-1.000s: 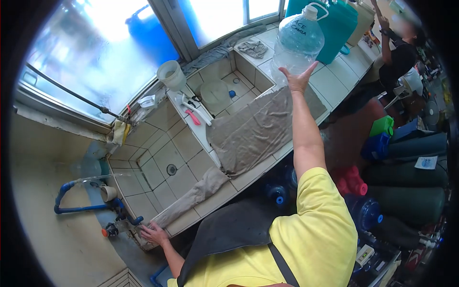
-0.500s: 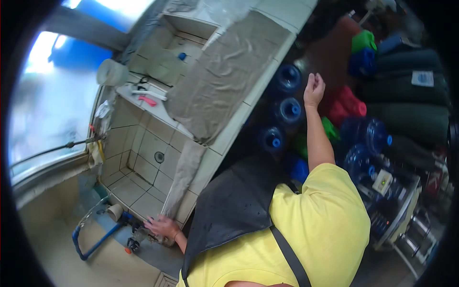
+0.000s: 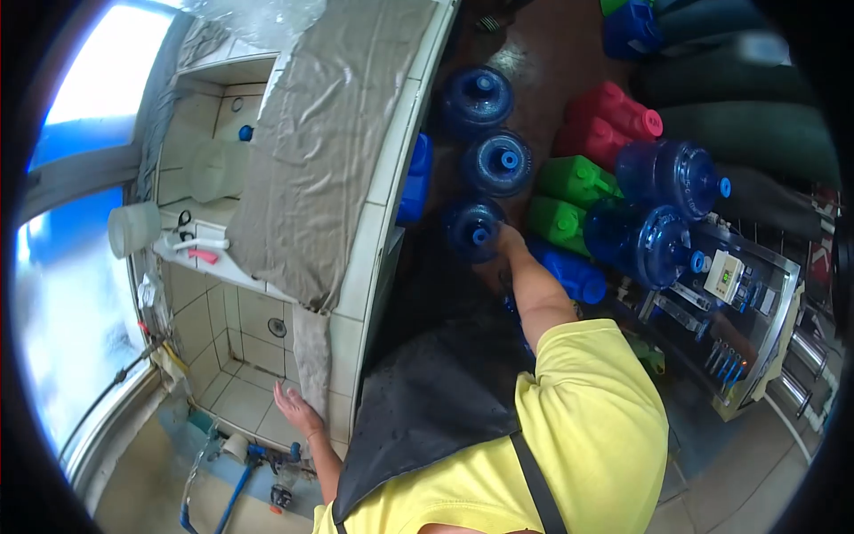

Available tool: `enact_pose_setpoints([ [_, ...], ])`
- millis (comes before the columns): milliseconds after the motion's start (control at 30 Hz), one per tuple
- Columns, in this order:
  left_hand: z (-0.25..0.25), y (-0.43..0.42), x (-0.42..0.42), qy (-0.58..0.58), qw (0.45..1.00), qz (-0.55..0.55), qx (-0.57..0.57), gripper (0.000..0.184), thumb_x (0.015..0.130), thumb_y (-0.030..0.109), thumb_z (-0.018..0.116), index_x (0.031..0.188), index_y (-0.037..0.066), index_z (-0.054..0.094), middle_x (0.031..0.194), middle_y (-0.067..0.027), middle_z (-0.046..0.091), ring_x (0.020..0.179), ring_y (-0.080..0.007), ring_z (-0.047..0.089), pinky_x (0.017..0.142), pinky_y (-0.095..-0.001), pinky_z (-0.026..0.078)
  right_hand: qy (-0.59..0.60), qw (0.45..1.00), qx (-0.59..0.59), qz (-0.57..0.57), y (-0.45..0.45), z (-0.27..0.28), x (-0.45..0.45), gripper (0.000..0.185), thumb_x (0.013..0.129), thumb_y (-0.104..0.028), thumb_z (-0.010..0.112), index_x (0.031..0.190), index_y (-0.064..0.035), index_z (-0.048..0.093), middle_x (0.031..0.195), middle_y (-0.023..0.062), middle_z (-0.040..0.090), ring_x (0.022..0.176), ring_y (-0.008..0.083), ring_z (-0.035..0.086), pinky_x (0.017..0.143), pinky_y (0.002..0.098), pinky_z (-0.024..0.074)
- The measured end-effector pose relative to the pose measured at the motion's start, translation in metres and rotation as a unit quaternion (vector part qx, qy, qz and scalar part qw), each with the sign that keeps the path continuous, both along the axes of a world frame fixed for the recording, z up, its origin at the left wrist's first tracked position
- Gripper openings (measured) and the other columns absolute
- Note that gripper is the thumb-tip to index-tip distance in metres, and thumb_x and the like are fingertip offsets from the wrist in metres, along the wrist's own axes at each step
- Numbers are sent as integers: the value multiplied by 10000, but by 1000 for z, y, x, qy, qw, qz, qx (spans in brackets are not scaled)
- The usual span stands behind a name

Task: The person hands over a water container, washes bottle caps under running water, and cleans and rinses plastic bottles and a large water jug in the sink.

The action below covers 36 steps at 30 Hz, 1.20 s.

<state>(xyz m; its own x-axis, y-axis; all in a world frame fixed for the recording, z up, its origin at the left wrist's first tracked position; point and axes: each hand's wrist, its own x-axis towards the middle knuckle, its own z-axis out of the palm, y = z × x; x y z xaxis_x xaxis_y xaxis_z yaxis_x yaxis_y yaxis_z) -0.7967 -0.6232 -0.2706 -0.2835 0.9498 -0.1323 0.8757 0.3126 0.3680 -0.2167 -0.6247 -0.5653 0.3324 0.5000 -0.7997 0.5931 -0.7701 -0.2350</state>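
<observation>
My right hand (image 3: 508, 240) is down at the side of the nearest blue water jug (image 3: 465, 226), close to its capped neck. Its fingers are mostly hidden, so I cannot tell whether it grips the jug. Two more blue water jugs, one in the middle (image 3: 487, 169) and one farther off (image 3: 471, 96), stand upright in a row beyond it. My left hand (image 3: 298, 411) is open over the near part of the tiled sink (image 3: 253, 392), fingers spread and holding nothing. Beside it, a grey cloth (image 3: 311, 356) hangs over the sink's edge.
A larger cloth (image 3: 329, 151) covers the tiled counter. Blue pipes (image 3: 233, 489) and a valve run near the sink. On my right are red (image 3: 605, 125) and green jerrycans (image 3: 560, 222), two lying water jugs (image 3: 645, 245) and a metal-framed machine (image 3: 765, 311).
My right hand has come down from the air beside the jugs to the nearest one. My left hand has lifted off the pipe valve to over the sink. The view has turned.
</observation>
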Motion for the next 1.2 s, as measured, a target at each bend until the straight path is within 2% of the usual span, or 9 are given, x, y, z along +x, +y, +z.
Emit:
enact_pose_setpoints([
  [133, 4, 4, -1, -9, 1000, -16, -22, 499, 1053, 353, 405, 1380, -11, 501, 1413, -192, 489, 1333, -322, 431, 1119, -412, 310, 7, 1000, -13, -14, 12, -14, -33, 795, 768, -394, 774, 1467, -250, 424, 1389, 217, 525, 1251, 396, 548, 1014, 484, 477],
  [233, 4, 3, -2, -20, 999, -18, -35, 487, 1054, 341, 400, 1370, -13, 512, 1397, -190, 504, 1321, -319, 444, 1114, -407, 317, 24, 998, -46, -28, 16, -29, -44, 728, 780, -387, 765, 1431, -233, 477, 1438, 203, 469, 1294, 402, 504, 1042, 495, 454],
  [467, 3, 1, -6, -48, 998, 11, -45, 468, 1047, 317, 392, 1336, -19, 540, 1392, -198, 502, 1319, -340, 446, 1109, -415, 324, -25, 996, -89, 20, 2, -72, -42, 424, 971, -246, 522, 1394, -215, 525, 1280, 221, 575, 1191, 384, 587, 989, 481, 490],
  [567, -1, -1, -10, -29, 999, -18, -41, 451, 1040, 309, 410, 1303, -21, 568, 1391, -201, 506, 1308, -341, 459, 1100, -415, 337, -66, 992, -65, 91, -3, -32, -31, 387, 1000, -185, 430, 1368, -211, 547, 1250, 223, 595, 1147, 380, 612, 957, 474, 509],
  [633, 1, -1, -2, -36, 999, 2, -29, 439, 1035, 304, 426, 1292, -18, 578, 1392, -204, 505, 1308, -344, 461, 1099, -417, 342, -86, 992, -22, 91, -13, -23, -17, 417, 918, -259, 581, 1326, -175, 565, 1266, 230, 588, 1098, 388, 634, 912, 463, 531],
  [700, 3, 2, 7, -53, 998, 16, -19, 416, 1023, 297, 462, 1279, -4, 592, 1394, -206, 507, 1313, -349, 462, 1099, -419, 349, -109, 985, 55, 120, -11, 33, -10, 557, 791, -352, 712, 1296, -151, 589, 1182, 237, 636, 1073, 374, 644, 889, 457, 538],
  [767, 5, 2, 11, -58, 998, 31, -12, 404, 1009, 303, 498, 1278, 19, 600, 1394, -207, 512, 1320, -354, 462, 1099, -421, 355, -96, 981, 50, 164, -13, 53, 7, 686, 653, -403, 795, 1250, -114, 623, 1074, 237, 677, 1029, 381, 657, 865, 473, 541],
  [1000, 5, 4, 17, -44, 997, 61, 7, 458, 956, 393, 580, 1269, 59, 610, 1361, -207, 545, 1273, -379, 501, 1077, -427, 386, -104, 960, 75, 247, 17, 221, 24, 552, 608, -324, 775, 1089, -63, 697, 1028, 208, 708, 967, 372, 678, 871, 438, 543],
  [1200, 20, 10, 23, -47, 994, 89, -46, 558, 961, 494, 525, 1328, 76, 573, 1369, -194, 542, 1289, -346, 493, 1073, -427, 390, -114, 928, 68, 348, 39, 352, 22, 546, 559, -308, 800, 1052, -88, 721, 1000, 198, 714, 958, 359, 681, 867, 429, 541],
])
